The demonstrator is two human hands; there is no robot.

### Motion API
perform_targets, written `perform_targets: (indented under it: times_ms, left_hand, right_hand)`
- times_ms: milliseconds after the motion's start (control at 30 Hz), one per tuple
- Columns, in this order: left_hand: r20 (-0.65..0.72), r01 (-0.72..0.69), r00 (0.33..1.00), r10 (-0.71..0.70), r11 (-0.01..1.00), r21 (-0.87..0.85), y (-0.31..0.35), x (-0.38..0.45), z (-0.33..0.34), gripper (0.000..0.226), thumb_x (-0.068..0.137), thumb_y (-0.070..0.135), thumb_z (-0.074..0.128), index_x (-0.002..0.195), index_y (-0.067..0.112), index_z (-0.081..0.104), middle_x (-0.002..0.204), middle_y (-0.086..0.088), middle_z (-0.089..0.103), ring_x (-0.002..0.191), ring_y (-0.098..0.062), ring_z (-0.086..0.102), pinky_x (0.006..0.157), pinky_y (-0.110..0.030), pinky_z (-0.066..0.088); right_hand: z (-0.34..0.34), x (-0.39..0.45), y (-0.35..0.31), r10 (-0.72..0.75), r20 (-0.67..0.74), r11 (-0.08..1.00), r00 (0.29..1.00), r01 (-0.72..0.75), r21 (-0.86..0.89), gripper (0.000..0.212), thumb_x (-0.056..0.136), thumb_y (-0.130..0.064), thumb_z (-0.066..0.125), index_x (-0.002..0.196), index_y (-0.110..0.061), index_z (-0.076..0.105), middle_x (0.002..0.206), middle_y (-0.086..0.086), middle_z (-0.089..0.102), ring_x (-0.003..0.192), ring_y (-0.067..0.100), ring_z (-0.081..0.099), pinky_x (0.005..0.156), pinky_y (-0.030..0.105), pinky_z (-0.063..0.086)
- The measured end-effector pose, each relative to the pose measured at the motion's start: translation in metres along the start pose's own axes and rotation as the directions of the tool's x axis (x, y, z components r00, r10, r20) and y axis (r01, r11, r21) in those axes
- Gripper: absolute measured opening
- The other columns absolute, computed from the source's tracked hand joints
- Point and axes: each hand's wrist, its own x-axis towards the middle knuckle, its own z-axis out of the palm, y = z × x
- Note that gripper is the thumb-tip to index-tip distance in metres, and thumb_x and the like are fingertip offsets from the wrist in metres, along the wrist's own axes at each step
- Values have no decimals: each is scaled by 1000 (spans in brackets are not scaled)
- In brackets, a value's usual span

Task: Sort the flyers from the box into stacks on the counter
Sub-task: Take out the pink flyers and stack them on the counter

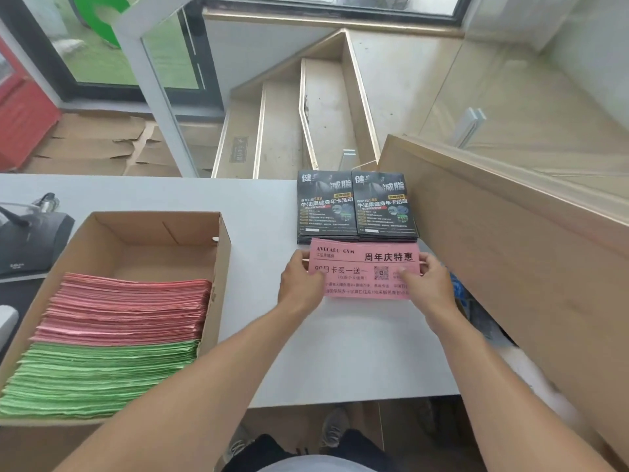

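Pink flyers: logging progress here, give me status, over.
Both hands, left hand and right hand, grip pink flyers on counter. Black flyer stacks just behind. Pink and green remain in box. Nothing obstructing.

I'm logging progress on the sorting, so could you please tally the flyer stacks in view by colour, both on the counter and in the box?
Black stacks on the counter: 2
Pink stacks: 2, one on the counter between both hands, one in the box
Green stacks in the box: 1
Total: 5 stacks
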Motion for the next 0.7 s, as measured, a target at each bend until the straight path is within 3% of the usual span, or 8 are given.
perform_targets:
  times_ms: [100, 233, 333, 400, 467, 567, 700]
  left_hand:
    - [37, -8, 999, 5, 998, 70, 12, 18, 18, 28, 93, 11, 58, 119, 23, 57, 108, 3, 70, 98, -19, 68, 85, -37, 57]
    - [15, -20, 1000, 18, 993, 117, 16, 34, 31, 32, 91, 11, 63, 121, 22, 60, 111, 3, 71, 93, -16, 65, 75, -26, 49]
    - [28, -21, 999, 16, 979, 201, 8, 39, 32, 40, 86, 22, 76, 123, 22, 61, 119, 3, 66, 97, -16, 65, 85, -30, 52]
    - [57, -24, 998, 9, 961, 274, -3, 37, 32, 61, 75, 29, 86, 128, 23, 57, 127, 1, 55, 109, -19, 62, 96, -37, 52]
    - [104, -41, 995, 7, 943, 330, -13, 32, 35, 72, 64, 27, 91, 126, 25, 53, 124, 0, 50, 116, -21, 55, 97, -43, 52]
    - [101, -45, 995, 1, 900, 433, -21, 26, 40, 61, 66, 15, 83, 117, 21, 50, 115, 0, 46, 109, -24, 55, 88, -39, 54]
    - [78, -86, 995, 56, 887, 453, -19, 24, 45, 36, 81, 15, 63, 117, 21, 58, 111, -2, 47, 98, -24, 58, 82, -36, 53]
  right_hand:
    - [-1, 17, -9, -62, -62, 983, 996, 50, -175, 28, 93, -10, 63, 117, -24, 57, 106, -4, 71, 95, 20, 70, 78, 35, 57]
    - [1, 31, -14, -129, -87, 904, 988, 81, -420, 28, 97, -11, 57, 121, -24, 56, 101, -7, 63, 86, 18, 59, 55, 20, 37]
    - [3, 35, -5, -168, -90, 851, 982, 98, -515, 46, 93, -9, 57, 136, -23, 48, 120, 3, 61, 109, 26, 58, 77, 34, 47]
    - [3, 33, 1, -132, -32, 791, 991, 86, -605, 67, 91, -11, 60, 152, -20, 33, 137, 9, 48, 128, 30, 46, 98, 43, 44]
    - [1, 29, 3, -80, 47, 781, 996, 92, -618, 71, 87, -6, 62, 151, -17, 32, 145, 10, 40, 132, 31, 39, 105, 43, 40]
    - [0, 27, 5, 20, 149, 712, 989, 91, -697, 66, 87, -4, 63, 145, -19, 35, 145, 9, 34, 129, 32, 39, 97, 46, 44]
    - [-1, 33, 4, 20, 118, 700, 993, 70, -710, 49, 89, -4, 60, 133, -19, 44, 132, 12, 48, 118, 33, 52, 85, 44, 48]
